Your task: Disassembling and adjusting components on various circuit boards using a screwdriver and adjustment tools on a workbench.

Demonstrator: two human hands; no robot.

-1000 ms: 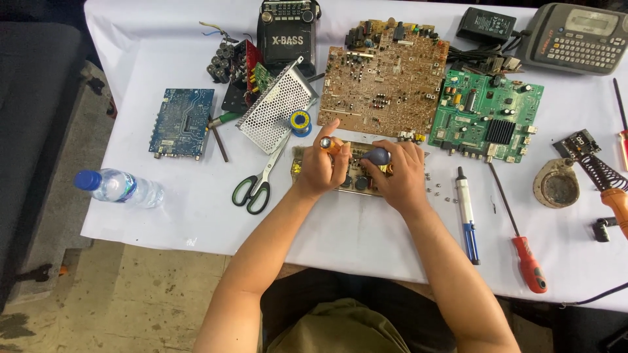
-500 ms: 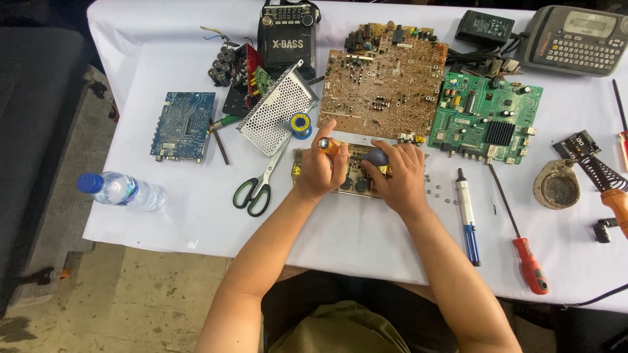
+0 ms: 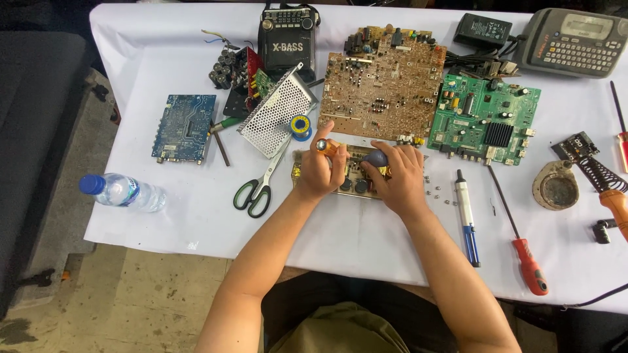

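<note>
Small board (image 3: pixel 350 171) lay mostly hidden under both hands; left hand (image 3: pixel 318 175) gripped an orange tool (image 3: pixel 325 146), right hand (image 3: pixel 399 178) a blue handle (image 3: pixel 377 157).

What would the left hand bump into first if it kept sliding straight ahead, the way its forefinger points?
Probably the large brown circuit board: the left hand rests on a small board, forefinger aimed up-table at the brown board's near edge, though height is unclear.

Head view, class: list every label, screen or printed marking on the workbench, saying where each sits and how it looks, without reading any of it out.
Label maker screen: far right corner, small greyish rectangle on a grey keyboard device.
Radio lettering: top centre, white print on a black radio body.
Water bottle label: left edge, blue-and-white band on a clear bottle lying down.
Adapter sticker: top right, pale print on a black box.
</note>
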